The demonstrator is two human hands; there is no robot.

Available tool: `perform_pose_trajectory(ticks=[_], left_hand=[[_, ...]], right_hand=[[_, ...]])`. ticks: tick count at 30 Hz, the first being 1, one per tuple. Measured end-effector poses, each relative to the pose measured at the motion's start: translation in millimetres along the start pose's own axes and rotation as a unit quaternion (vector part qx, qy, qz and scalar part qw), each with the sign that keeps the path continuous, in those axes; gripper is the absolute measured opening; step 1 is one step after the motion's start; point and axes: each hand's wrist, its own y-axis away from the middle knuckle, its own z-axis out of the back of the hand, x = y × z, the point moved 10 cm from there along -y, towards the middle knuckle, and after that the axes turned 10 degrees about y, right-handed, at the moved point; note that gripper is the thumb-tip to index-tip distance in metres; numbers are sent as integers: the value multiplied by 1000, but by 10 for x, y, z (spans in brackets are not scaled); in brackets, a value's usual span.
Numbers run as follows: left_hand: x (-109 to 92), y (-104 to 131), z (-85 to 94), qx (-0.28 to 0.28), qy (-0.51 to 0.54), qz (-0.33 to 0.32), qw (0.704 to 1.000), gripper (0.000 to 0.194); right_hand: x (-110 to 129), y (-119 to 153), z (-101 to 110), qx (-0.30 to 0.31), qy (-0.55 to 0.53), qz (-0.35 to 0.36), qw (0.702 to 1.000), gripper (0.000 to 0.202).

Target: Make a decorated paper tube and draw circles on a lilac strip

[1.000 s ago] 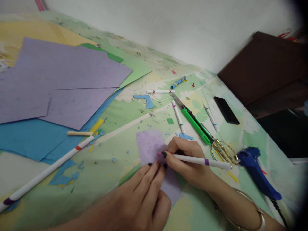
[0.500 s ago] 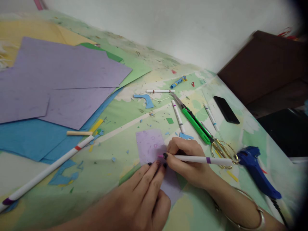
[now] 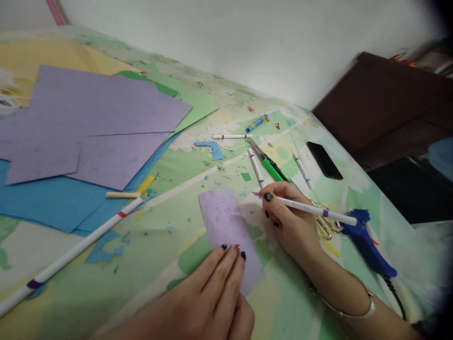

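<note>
A narrow purple strip (image 3: 226, 217) lies on the patterned tablecloth, with small round marks drawn on its upper part. My left hand (image 3: 215, 293) rests on the strip's lower half, fingers stretched out, fingertips pressing on it. To the right of the strip, my right hand (image 3: 290, 217) grips a white marker (image 3: 304, 207) with a purple band. The marker's pink-purple tip points left and is clear of the strip. Part of the green cutter (image 3: 274, 170) is hidden behind my right hand.
Purple sheets (image 3: 106, 104) and blue sheets (image 3: 42, 203) lie left, near a long white stick (image 3: 85, 241). Gold-handled scissors (image 3: 327, 222), a blue glue gun (image 3: 370, 245) and a black phone (image 3: 324, 160) are on the right. Paper scraps dot the cloth.
My right hand has lifted the marker off the strip and moved up and right. My left hand has moved slightly down, and more of the strip shows. The camera view has shifted a little.
</note>
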Motion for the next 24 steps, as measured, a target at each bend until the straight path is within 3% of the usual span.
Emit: perform_pose_trajectory(ticks=[4, 9, 13, 18, 24], left_hand=[[-80, 30, -5, -2, 2, 8, 1000, 5], [-117, 40, -9, -9, -9, 14, 1000, 13], [-96, 31, -6, -14, 5, 20, 1000, 13], [-17, 12, -19, -15, 2, 46, 999, 16], [-5, 2, -3, -6, -8, 30, 999, 17]], right_hand=[[-34, 143, -140, 61, -28, -34, 997, 6], [7, 333, -307, 137, 13, -11, 990, 5], [86, 338, -311, 136, 101, 38, 985, 5], [90, 290, -298, 125, 122, 42, 984, 11], [133, 287, -333, 135, 143, 86, 977, 27]])
